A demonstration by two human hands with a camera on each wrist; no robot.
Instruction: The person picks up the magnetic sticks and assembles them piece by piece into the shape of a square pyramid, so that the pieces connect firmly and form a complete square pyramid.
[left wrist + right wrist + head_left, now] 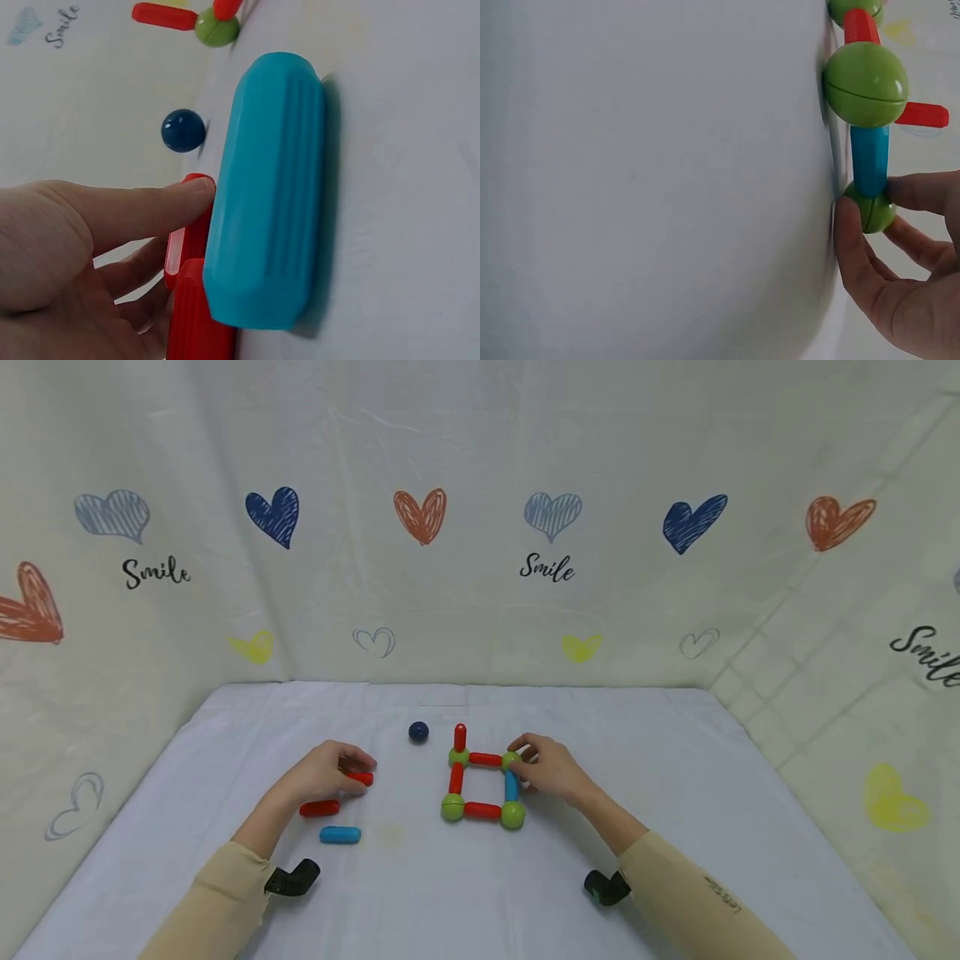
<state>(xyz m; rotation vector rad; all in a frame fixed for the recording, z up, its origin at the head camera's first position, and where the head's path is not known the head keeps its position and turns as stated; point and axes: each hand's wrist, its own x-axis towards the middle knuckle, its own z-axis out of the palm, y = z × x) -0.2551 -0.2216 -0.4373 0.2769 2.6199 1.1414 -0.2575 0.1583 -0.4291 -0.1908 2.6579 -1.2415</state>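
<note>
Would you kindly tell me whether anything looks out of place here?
Nothing seems spilled or damaged; oddly, one red rod stands upright on the far-left green ball, while the other three have none.

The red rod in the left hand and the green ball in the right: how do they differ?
Shape: the red rod is straight and elongated; the green ball is round. State: the red rod is apart from the square frame, while the green ball sits at one corner, meeting the blue rod. Shared: both are held, one by the left hand, the other by the right hand.
</note>
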